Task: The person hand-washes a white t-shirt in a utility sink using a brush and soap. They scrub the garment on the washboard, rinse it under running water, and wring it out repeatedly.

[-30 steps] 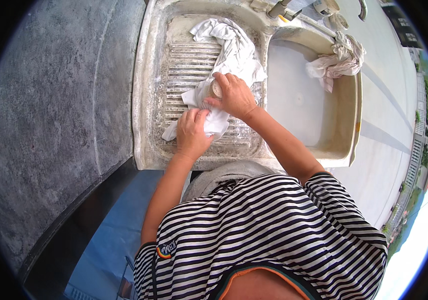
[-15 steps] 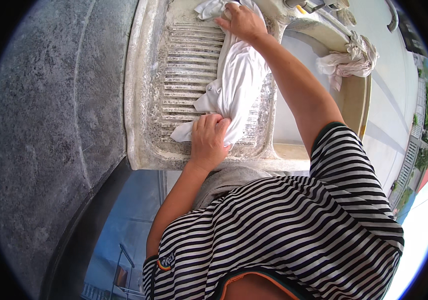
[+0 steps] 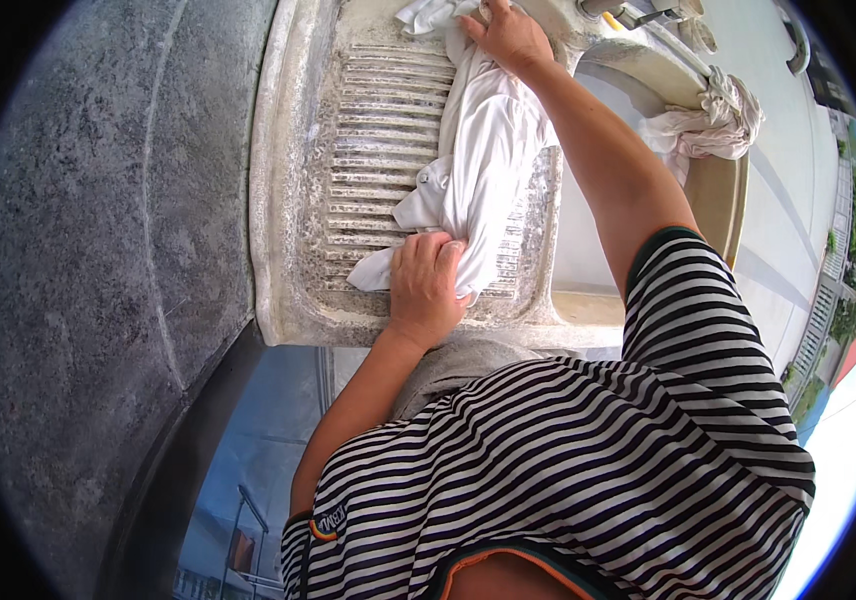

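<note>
A white cloth (image 3: 488, 170), seemingly a garment, lies bunched lengthwise over the ridged washboard (image 3: 378, 150) of a worn stone sink. Its near end is under my left hand (image 3: 428, 288), whose fingers are curled into the fabric, with one corner of cloth sticking out to the left. At the far end, my right hand (image 3: 513, 42) grips the same cloth near the upper edge of the view. Some of its fingers are hard to see there. More white fabric (image 3: 433, 14) spills out left of that hand.
To the right is a basin (image 3: 588, 240) with whitish contents, and a twisted pale cloth (image 3: 723, 115) hangs over its far rim. A metal tap (image 3: 633, 15) stands at the top. A dark grey stone surface (image 3: 78, 250) borders the sink on the left.
My right hand has moved slightly right and away with the far end of the cloth. My left hand keeps its hold at the near end. The whole view has shifted a little.
</note>
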